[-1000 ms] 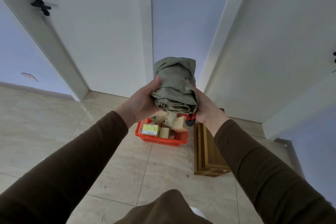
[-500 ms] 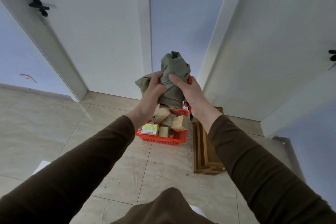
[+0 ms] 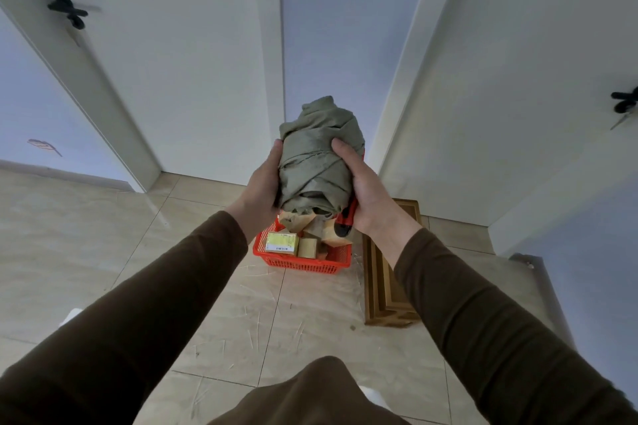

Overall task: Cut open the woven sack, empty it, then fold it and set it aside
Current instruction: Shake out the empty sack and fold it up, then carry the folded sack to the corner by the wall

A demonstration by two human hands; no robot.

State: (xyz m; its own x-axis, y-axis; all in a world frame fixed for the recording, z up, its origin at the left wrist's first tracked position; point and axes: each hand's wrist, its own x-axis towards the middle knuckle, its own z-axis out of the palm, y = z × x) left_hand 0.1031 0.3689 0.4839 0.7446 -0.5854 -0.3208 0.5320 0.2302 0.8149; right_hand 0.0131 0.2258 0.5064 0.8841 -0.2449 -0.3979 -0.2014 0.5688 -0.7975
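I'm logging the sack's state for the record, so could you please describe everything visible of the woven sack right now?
The woven sack is a dull olive-grey fabric with a coarse weave, bundled into a compact, creased roll that stands roughly upright in the air, above the red basket. The left hand grips its left side; the right hand grips its right side, thumb across the front, with a red utility knife held in the same hand against the roll's lower edge. Loose folds bunch at the top.

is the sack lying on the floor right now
No, both hands, left hand and right hand, hold the bundled sack above the red basket.
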